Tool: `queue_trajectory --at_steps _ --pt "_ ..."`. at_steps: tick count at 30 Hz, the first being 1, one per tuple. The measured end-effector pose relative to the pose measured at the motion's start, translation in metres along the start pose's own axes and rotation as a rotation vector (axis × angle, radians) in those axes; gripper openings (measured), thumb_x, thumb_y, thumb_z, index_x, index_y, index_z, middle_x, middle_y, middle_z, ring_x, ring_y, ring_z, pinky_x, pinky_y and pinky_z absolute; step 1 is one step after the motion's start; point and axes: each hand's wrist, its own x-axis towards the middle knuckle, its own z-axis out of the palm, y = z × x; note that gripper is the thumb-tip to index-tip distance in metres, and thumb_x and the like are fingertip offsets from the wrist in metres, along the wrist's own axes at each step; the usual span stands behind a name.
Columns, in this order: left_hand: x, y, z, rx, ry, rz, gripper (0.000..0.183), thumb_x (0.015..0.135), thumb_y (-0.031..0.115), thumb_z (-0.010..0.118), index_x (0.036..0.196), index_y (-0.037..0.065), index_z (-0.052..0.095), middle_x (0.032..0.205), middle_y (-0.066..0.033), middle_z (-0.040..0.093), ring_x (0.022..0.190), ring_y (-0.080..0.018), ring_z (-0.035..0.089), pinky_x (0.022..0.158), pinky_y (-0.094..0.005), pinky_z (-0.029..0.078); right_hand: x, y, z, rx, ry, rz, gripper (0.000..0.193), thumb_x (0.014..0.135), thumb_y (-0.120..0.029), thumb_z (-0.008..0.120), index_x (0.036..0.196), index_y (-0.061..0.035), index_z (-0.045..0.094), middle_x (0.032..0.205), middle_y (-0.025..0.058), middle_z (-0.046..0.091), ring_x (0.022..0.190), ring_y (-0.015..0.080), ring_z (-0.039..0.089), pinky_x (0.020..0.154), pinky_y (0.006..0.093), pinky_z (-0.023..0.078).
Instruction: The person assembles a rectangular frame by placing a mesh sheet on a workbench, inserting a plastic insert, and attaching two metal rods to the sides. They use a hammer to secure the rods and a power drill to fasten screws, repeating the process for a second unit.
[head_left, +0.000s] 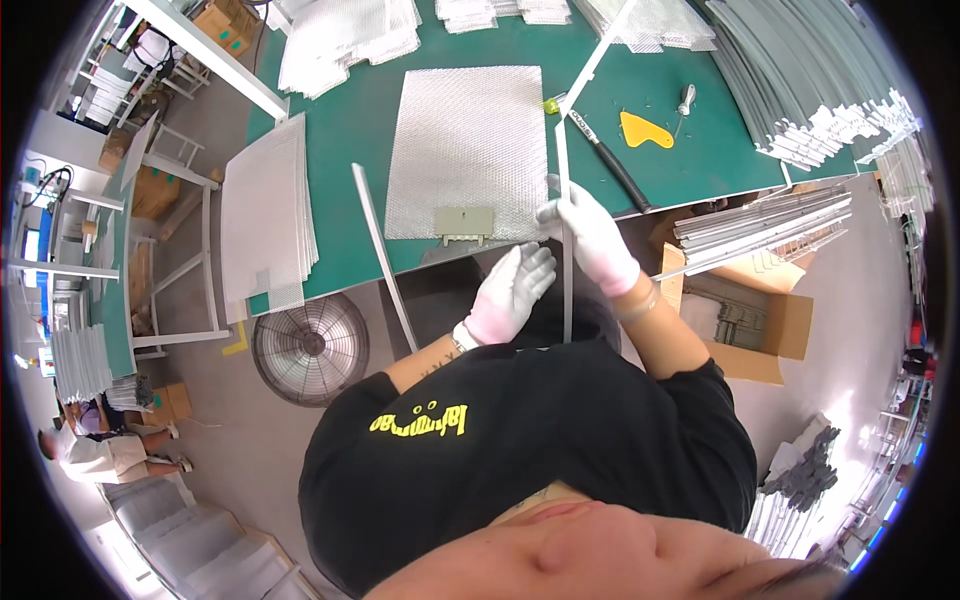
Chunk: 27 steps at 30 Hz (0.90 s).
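Observation:
My right hand [592, 238], in a white glove, closes its fingers on a thin pale metal strip [568, 290] that runs from the table edge toward my body. Beside it, my left hand [507, 292], also gloved, holds nothing, with its fingers stretched out. In front of both hands a silvery mesh sheet [465, 140] lies flat on the green table [345, 190]. On the sheet's near edge sits a grey-green plate with small prongs [465, 223]. A second pale strip [383, 255] slants across the table edge to my left.
To the right lie a black-handled hammer [620, 175], a yellow scraper [645, 130] and a small screwdriver [685, 108]. Stacked mesh sheets [268, 205] overhang the left edge, near a floor fan [311, 345]. Bundled strips [760, 235] rest above an open carton [792, 325]. A person [105, 455] is far left.

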Motion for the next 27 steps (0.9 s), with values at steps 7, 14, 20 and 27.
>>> queue_trajectory --at_steps 7,14,20,27 --pt "0.010 0.017 0.018 -0.084 -0.085 -0.113 0.034 0.104 0.039 0.052 0.086 0.012 0.061 0.084 -0.0033 0.062 0.082 -0.0227 0.062 0.087 -0.0423 0.052 -0.032 0.021 0.005 -0.275 0.224 -0.175 0.069 0.100 -0.005 0.042 0.161 -0.0079 0.009 0.119 0.0127 0.063 0.069 0.0077 0.056 0.067 0.0234 0.051" --pt "0.014 0.006 0.009 -0.007 0.044 -0.161 0.046 0.103 0.044 0.052 0.126 0.005 0.052 0.121 -0.0109 0.059 0.108 -0.0233 0.059 0.099 -0.0404 0.047 -0.017 0.025 -0.001 -0.628 0.165 -0.169 0.069 0.098 -0.007 0.047 0.158 -0.0036 0.015 0.109 0.0140 0.071 0.061 0.0119 0.060 0.060 0.0269 0.053" --pt "0.019 0.008 0.002 0.031 0.024 -0.126 0.041 0.104 0.038 0.052 0.123 0.002 0.056 0.119 -0.0121 0.060 0.114 -0.0267 0.058 0.106 -0.0414 0.045 -0.023 -0.002 0.010 -0.573 0.114 -0.022 0.067 0.100 -0.010 0.046 0.159 -0.0026 0.016 0.098 0.0116 0.070 0.067 0.0116 0.060 0.065 0.0261 0.053" --pt "0.073 0.054 0.008 -0.958 -0.295 -0.334 0.041 0.106 0.033 0.045 0.129 0.000 0.049 0.132 -0.0186 0.056 0.129 -0.0339 0.049 0.115 -0.0464 0.035 -0.022 0.029 0.002 -0.163 0.196 -0.339 0.059 0.107 -0.014 0.038 0.160 -0.0048 0.013 0.091 0.0038 0.056 0.064 0.0055 0.045 0.060 0.0210 0.045"
